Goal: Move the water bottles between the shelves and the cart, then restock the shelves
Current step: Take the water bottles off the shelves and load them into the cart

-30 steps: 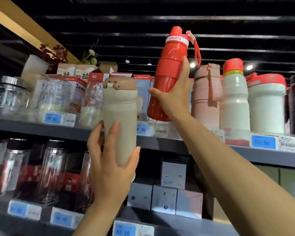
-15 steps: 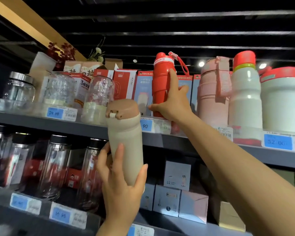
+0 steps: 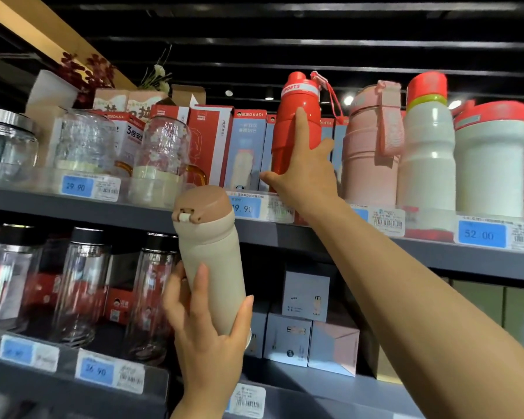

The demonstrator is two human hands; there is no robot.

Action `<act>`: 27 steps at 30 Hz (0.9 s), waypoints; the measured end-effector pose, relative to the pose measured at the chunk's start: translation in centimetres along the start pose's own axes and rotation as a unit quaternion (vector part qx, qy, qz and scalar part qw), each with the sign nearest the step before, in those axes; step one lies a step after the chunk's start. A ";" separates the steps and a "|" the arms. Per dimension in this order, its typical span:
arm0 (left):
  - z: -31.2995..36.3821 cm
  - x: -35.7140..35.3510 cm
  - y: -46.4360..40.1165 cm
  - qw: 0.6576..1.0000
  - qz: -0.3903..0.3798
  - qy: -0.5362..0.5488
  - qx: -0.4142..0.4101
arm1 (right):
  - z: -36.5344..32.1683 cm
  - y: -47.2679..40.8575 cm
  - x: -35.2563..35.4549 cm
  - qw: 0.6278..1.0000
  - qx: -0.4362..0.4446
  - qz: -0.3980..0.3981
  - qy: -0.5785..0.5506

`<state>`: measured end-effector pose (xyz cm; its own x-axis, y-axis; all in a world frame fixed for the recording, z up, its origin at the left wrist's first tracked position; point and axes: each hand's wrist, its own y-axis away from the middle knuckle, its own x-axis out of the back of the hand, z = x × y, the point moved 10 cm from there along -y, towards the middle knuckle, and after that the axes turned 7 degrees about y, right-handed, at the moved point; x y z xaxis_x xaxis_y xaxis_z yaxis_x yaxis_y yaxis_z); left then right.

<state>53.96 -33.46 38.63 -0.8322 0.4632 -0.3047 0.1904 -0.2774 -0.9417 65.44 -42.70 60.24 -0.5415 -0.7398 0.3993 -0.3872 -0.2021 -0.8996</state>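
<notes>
Right hand (image 3: 307, 173) grips the red bottle (image 3: 295, 125), standing on the upper shelf (image 3: 133, 213) just left of the pink bottle (image 3: 371, 146). Left hand (image 3: 208, 334) holds the beige bottle (image 3: 211, 261) below the shelf edge, not yet shelved. Restocking looks underway.

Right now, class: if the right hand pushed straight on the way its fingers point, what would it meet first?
The right hand already grips the red bottle; further back it would probably meet the blue boxes behind, though depth is unclear.
</notes>
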 end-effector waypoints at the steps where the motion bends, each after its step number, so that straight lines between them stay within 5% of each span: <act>1: -0.1 -0.1 0.3 1.000 -0.005 -0.004 0.003 | 0.2 -0.1 0.0 1.000 -0.006 0.001 0.004; 9: -0.4 -0.8 2.3 0.997 -0.049 -0.045 -0.028 | -0.1 1.6 1.3 0.999 0.003 -0.006 0.053; 16: 0.3 -2.0 3.5 0.973 -0.143 -0.072 -0.167 | -0.1 12.5 6.5 0.951 0.250 0.150 0.102; 21: -0.3 -3.6 4.5 0.941 -0.240 -0.094 -0.219 | 6.7 18.4 5.0 0.956 0.221 0.119 0.155; 27: -0.9 -4.7 5.1 0.933 -0.295 -0.097 -0.180 | 10.7 24.5 1.9 0.983 0.150 0.062 0.088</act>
<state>59.29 -36.29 35.10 -0.9196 0.2740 0.2816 -0.1982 0.2953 -0.9346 62.90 -55.98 37.06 -0.7018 -0.6532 0.2844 -0.0876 -0.3171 -0.9443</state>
